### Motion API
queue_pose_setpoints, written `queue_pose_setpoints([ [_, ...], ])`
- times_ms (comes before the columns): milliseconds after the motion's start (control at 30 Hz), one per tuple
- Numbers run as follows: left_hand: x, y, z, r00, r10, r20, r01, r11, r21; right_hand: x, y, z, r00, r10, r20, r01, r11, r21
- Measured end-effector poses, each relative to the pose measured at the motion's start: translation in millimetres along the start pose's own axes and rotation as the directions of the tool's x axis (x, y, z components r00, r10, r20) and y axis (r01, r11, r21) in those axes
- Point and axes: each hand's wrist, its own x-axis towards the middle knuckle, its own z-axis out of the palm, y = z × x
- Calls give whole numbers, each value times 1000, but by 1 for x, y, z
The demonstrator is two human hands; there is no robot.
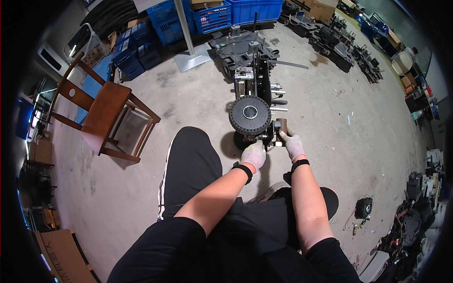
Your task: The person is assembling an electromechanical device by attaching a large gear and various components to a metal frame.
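Note:
A black and metal wheeled machine chassis (252, 87) stands on the floor in front of me, with a black ribbed wheel (249, 114) facing up on its near side. My left hand (255, 154), in a pale work glove, is closed at the chassis's near end, just below the wheel. Its fingertips press on a small part I cannot make out. My right hand (292, 144), gloved too, curls around a brown cylindrical part (282, 126) at the chassis's near right corner. Metal rods (279, 97) stick out from the chassis's right side.
A brown wooden chair (107, 111) stands at left. Behind the chassis are a metal post's base plate (192, 60), blue crates (214, 20) and dark blue batteries (134, 52). More chassis (337, 45) line the far right. A loose motor-like part (363, 207) and piled scrap (410, 221) lie at right.

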Motion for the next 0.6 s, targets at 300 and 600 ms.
queue_pose_setpoints([
  [300, -8, 6, -7, 999, 23, -41, -20, 998, 57, 3, 4, -1, 1000, -12, 8, 13, 1000, -20],
  [600, 6, -2, -5, 998, 48, 41, -49, 999, 16, 10, 13, 1, 1000, -16, -1, 16, 1000, -12],
])
